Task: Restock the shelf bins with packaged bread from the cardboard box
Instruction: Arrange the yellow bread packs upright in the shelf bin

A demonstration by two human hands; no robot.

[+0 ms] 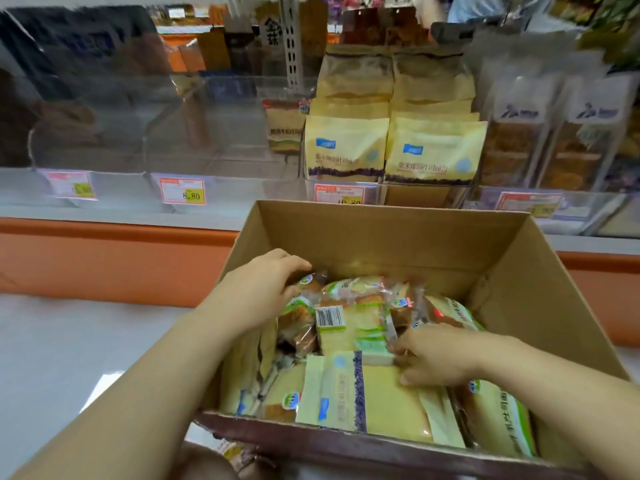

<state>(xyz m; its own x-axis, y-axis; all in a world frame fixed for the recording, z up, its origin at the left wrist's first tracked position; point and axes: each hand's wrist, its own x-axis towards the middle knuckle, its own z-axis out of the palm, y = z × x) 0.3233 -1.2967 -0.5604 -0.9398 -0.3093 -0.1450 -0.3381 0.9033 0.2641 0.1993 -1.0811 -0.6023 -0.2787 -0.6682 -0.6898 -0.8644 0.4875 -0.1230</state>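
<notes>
Nearest to me, both forearms are reaching down into the cardboard box (pixel 381 220), which is sitting open right below the shelf so that each packet is travelling only a short way up to the bins. My left hand (pixel 266 289) is curling its fingers over the far left end of the barcode packet (pixel 349 327). My right hand (pixel 440 355) is pinching that packet's near right corner between thumb and fingertips. I am judging that this two-handed hold is keeping the soft loaf from being squashed as it comes free of the pile. The packaged bread is lying jumbled in the box. I am counting at least seven packets, among them one flat yellow packet (pixel 374 400) lying by the near wall, though the overlap is preventing an exact count. Up on the shelf, two clear bins (pixel 207 147) at the left seem to be holding no bread, as far as the blur is letting me tell, and are probably the ones waiting for stock. One lone packet (pixel 284 128) is standing just beside them. Two rows of yellow packets (pixel 346 150) are standing face-out, each roughly four deep, so their labels are facing shoppers. Four price tags (pixel 182 191) are hanging along the shelf edge.
</notes>
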